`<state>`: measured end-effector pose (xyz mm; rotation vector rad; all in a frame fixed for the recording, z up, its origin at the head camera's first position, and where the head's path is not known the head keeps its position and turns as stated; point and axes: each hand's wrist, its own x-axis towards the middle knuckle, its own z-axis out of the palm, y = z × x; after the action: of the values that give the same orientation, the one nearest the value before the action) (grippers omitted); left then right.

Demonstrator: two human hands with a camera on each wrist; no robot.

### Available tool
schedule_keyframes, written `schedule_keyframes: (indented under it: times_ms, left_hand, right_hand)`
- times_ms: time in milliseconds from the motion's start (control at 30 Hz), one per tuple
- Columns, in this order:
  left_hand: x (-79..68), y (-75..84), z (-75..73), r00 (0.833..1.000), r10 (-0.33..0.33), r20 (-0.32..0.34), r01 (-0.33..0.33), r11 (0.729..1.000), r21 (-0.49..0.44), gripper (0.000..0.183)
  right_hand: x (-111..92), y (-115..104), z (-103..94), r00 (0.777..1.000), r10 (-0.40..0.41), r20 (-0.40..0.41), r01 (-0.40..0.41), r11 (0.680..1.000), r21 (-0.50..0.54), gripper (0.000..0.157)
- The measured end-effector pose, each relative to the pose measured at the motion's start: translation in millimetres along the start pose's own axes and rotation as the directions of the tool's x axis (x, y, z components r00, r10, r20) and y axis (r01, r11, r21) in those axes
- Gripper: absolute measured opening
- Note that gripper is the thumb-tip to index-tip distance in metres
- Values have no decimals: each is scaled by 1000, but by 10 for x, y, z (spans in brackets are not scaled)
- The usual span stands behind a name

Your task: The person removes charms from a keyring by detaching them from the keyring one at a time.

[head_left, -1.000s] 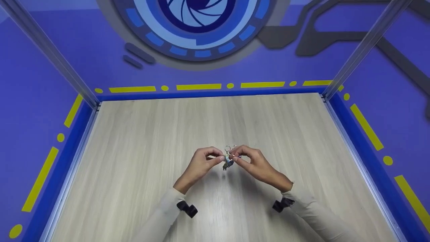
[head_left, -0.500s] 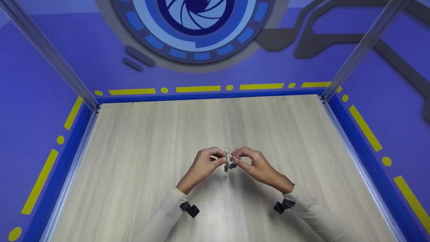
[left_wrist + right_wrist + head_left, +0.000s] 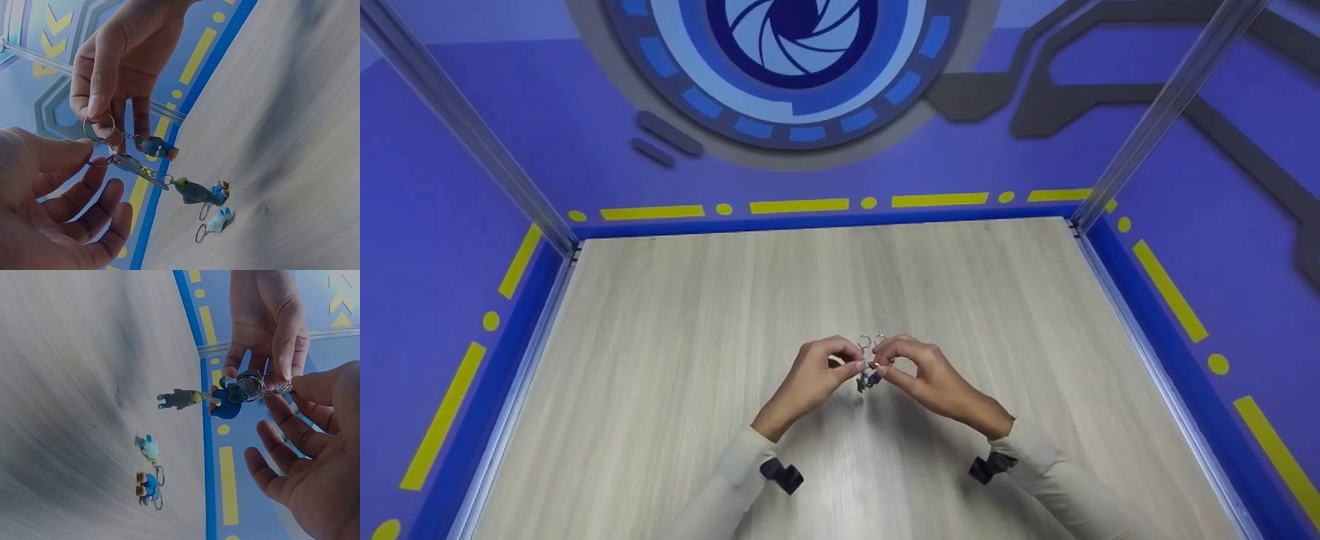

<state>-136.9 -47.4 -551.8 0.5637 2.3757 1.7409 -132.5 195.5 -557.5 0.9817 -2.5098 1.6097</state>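
My left hand [image 3: 812, 376] and right hand [image 3: 936, 381] meet just above the table, fingertips almost touching. In the left wrist view, the left thumb and finger pinch the ring end of a keychain. Its grey-green figure [image 3: 194, 192] with a yellow-green head hangs from a chain. The right thumb and fingers pinch the split ring [image 3: 99, 128] of another keychain, whose blue figure [image 3: 226, 403] has a grey head and orange feet. The two rings overlap there; whether they are linked I cannot tell.
Two more keychains lie on the wood-grain table [image 3: 675, 315] beneath the hands: a pale-blue figure [image 3: 149, 446] and a blue figure [image 3: 147, 487] with brown feet, each with a ring. Blue panels [image 3: 442, 247] wall in the back and sides.
My two hands have drawn slightly closer, bringing the ring ends together. The head view has tilted up a little, so the table sits lower in the picture.
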Motion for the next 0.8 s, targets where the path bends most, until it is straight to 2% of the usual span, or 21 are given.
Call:
schedule_keyframes:
  times_ms: [367,633,800]
  left_hand:
    - [-30,-39,-25,1000,-7,-6,7,998,-59,9]
    - [-39,-48,-35,1000,14,-19,-15,998,-66,9]
    - [-43,-55,-52,1000,20,-20,-22,994,-106,7]
  right_hand:
    - [2,18,10,1000,-7,10,7,1000,10,6]
    - [-6,27,11,1000,3,11,-4,1000,11,5]
    - [-22,37,7,1000,16,2,-16,1000,23,7]
